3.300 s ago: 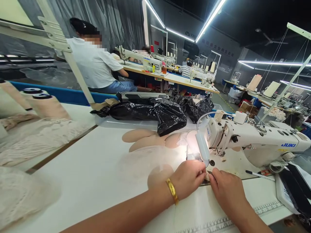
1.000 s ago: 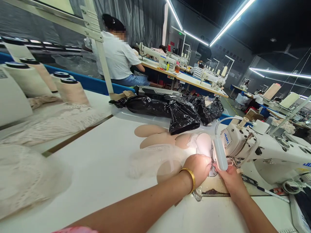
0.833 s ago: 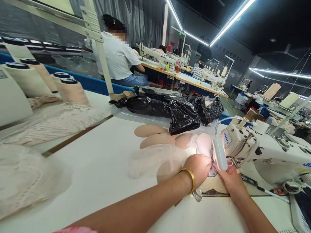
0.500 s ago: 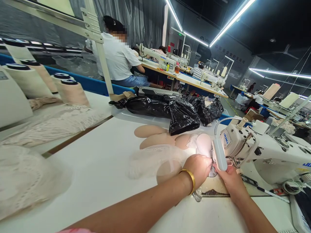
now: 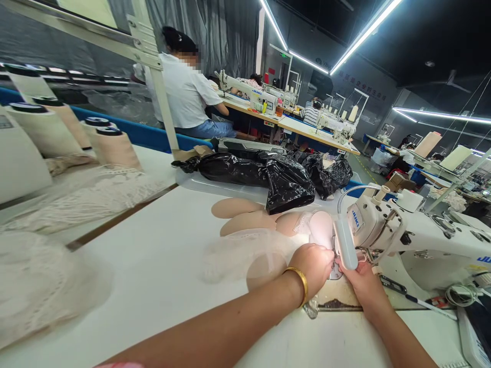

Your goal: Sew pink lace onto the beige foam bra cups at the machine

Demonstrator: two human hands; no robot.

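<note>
A white sewing machine (image 5: 376,222) stands at the right, its lamp (image 5: 346,243) hanging over the needle area. My left hand (image 5: 312,268), with a gold bangle at the wrist, is closed at the near left of the needle plate, pinching the edge of a pale fabric cup piece (image 5: 321,227). Just right of the needle area, my right hand (image 5: 362,281) has its fingers pressed together; their tips are partly behind the lamp, and what they hold is hidden. Sheer lace (image 5: 245,250) and beige oval pads (image 5: 245,222) lie left of the hands.
Black plastic bags (image 5: 245,171) lie behind the pads. Thread cones (image 5: 117,148) and lace pieces (image 5: 84,197) are at the left. A pen-like tool (image 5: 429,305) lies right of my right hand. A person in a white shirt (image 5: 186,94) sits beyond the table.
</note>
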